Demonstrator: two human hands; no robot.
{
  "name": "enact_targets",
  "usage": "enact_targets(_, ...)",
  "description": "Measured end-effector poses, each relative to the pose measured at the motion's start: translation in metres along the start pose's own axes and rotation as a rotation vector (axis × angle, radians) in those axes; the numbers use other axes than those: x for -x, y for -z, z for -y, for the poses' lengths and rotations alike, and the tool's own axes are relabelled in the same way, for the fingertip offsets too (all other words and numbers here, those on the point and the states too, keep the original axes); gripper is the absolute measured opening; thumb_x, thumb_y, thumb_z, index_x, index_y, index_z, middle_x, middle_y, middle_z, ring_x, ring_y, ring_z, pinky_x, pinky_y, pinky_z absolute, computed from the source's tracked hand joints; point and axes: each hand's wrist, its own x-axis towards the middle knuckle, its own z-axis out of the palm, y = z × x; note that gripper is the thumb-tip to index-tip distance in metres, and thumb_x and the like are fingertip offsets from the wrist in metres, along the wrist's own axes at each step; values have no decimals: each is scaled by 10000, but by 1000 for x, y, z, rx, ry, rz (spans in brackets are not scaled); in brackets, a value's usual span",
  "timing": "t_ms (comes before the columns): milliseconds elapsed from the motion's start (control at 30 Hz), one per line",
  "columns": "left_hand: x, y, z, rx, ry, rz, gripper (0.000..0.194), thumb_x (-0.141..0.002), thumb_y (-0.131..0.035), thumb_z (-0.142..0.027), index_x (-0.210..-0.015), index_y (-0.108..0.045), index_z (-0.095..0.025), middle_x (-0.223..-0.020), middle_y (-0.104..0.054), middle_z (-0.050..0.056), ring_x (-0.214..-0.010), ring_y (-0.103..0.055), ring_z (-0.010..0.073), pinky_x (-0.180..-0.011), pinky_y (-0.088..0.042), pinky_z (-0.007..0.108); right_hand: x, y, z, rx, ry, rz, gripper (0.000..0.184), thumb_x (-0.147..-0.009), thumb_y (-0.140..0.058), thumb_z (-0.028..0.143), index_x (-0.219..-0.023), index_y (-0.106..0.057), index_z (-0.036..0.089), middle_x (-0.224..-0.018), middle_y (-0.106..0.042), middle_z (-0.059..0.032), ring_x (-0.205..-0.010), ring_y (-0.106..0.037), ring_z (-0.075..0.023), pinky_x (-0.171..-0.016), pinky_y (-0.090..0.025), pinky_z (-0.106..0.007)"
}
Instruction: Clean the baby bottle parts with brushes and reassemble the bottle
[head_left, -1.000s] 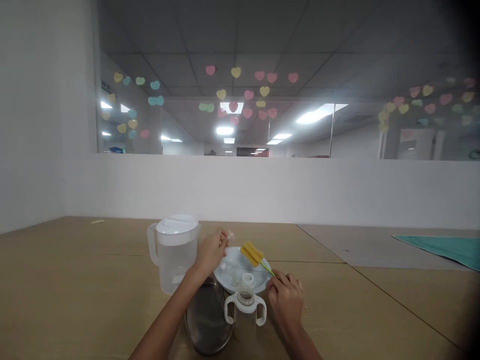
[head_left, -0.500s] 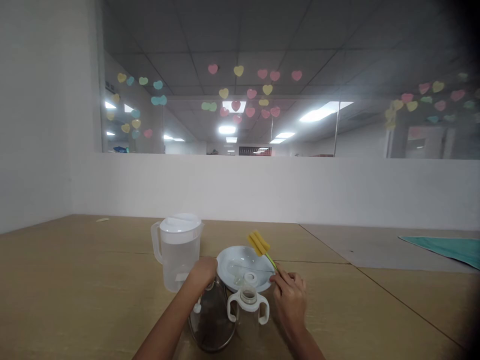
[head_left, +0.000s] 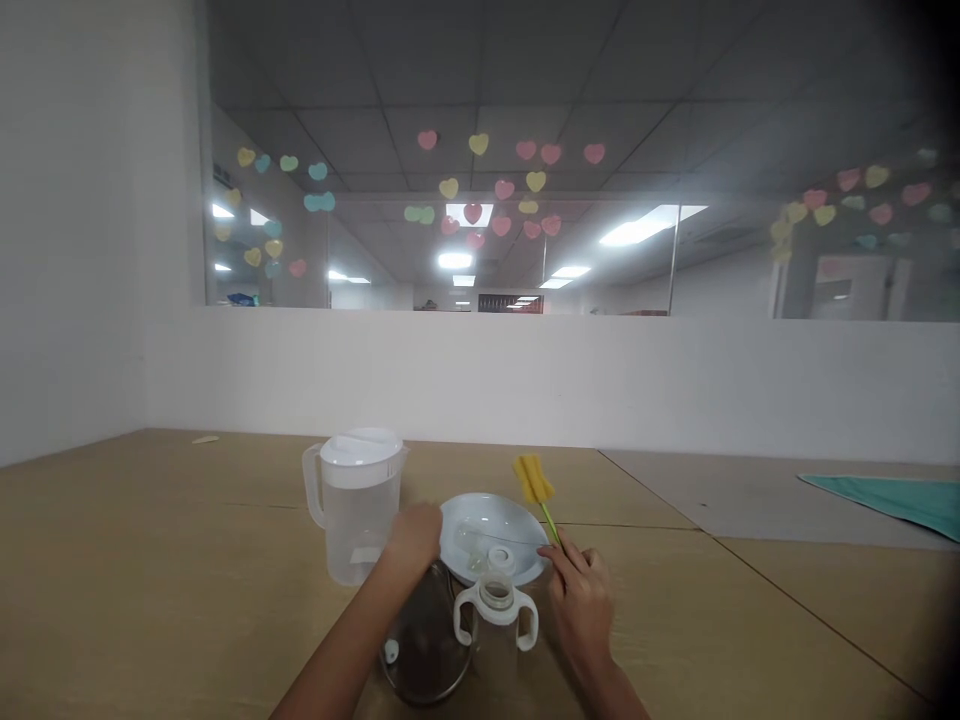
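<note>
My right hand (head_left: pixel 583 590) is closed around the green handle of a sponge brush (head_left: pixel 534 478), its yellow head raised above the bowl's right side. My left hand (head_left: pixel 417 532) is a blurred, closed shape at the left rim of a white bowl (head_left: pixel 452 515); its fingertips and anything in them are hidden. Below it lies a dark, metal-rimmed round dish or lid (head_left: pixel 427 650), with a small white piece (head_left: pixel 391 652) near its left edge. A clear bottle with white handles (head_left: pixel 496 605) stands uncapped between my hands. A white ring-shaped part (head_left: pixel 501 558) and something translucent (head_left: pixel 474 548) sit in the bowl.
A lidded, translucent pitcher (head_left: pixel 361 505) stands left of my left hand. A teal cloth (head_left: pixel 892 500) lies at the far right of the wooden table (head_left: pixel 187 570). A white wall (head_left: pixel 525 380) with a window above closes off the back.
The sponge brush has tilted more upright, its head shifting right. My left hand has moved slightly right and up. The small white piece shows lower than before.
</note>
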Motion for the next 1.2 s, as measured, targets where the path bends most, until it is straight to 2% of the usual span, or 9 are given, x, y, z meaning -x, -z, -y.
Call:
enact_targets(133, -1, -9, -8, -105, -151, 174, 233, -699, -628, -292, -916, -674, -220, -1016, -656, 135, -1049, -557, 309, -968, -345, 451, 1, -1, 2, -28, 10, 8, 295, -793, -387, 73, -821, -657, 189, -960, -682, -76, -750, -530, -200, -671, -438, -296)
enact_targets(267, 0, -23, 0, -244, -293, 324, 383, -863, -421, -432, -1123, -634, -247, -1310, -511, 130, -1285, -367, 295, -1059, -240, 453, 3, -3, 3, -31, -5, 42, 308, -788, -375, 80, -845, -650, 206, -947, -684, -68, -802, -586, -205, -676, -464, -299)
enact_targets(367, 2, -31, 9, -311, -258, 300, 431, -863, -399, -501, -1077, -664, -238, -1344, -475, 140, -1314, -311, 331, -1066, -188, 503, 3, -5, 3, -23, -17, 46, 292, -795, -386, 96, -850, -657, 189, -912, -688, -76, -785, -615, -202, -674, -476, -299)
enact_targets(500, 2, -34, 14, -311, -280, 212, 419, -830, -460, -516, -1091, -652, -252, -1229, -565, 144, -1219, -429, 326, -1046, -237, 484, 3, -5, 6, -52, -72, 73, 284, -797, -388, 110, -837, -659, 181, -858, -685, -66, -735, -632, -185, -651, -480, -282)
enact_targets(667, 3, -28, 2, -373, -253, 167, 438, -786, -551, -383, -1202, -536, -248, -1109, -586, 113, -1102, -491, 287, -972, -339, 411, -1, -3, 8, -67, -92, 110, 259, -758, -419, 114, -826, -656, 193, -889, -676, -59, -729, -639, -181, -617, -486, -273)
enact_targets(800, 3, -19, -12, -449, -211, 91, 390, -824, -477, -264, -1207, -478, -193, -1101, -525, 125, -1058, -503, 261, -942, -364, 382, -6, -1, 8, -129, -28, 113, 317, -709, -410, 48, -832, -662, 194, -933, -689, -65, -807, -638, -199, -694, -504, -299)
enact_targets(1033, 2, 1, -27, -144, -319, -14, 516, -821, -512, -290, -1307, -353, -222, -1264, -438, 114, -1094, -489, 225, -959, -360, 354, -11, 2, 8, -268, -50, 163, 298, -700, -404, 25, -675, -626, 222, -936, -714, -36, -766, -627, -185, -652, -511, -294)
enact_targets(1100, 3, 7, -34, -63, -353, -26, 537, -770, -578, -280, -1270, -394, -216, -1260, -457, 103, -1081, -492, 220, -952, -364, 341, -11, 2, 6, -266, -46, 142, 282, -698, -412, 33, -645, -612, 224, -933, -717, -36, -741, -614, -186, -620, -505, -289)
enact_targets(1200, 7, 16, -49, -45, -428, 66, 479, -695, -662, -276, -1152, -527, -231, -1148, -533, 70, -1020, -512, 210, -897, -388, 299, -10, 5, 6, -265, 7, 84, 278, -724, -415, 44, -636, -603, 228, -943, -717, -23, -744, -589, -189, -630, -499, -296)
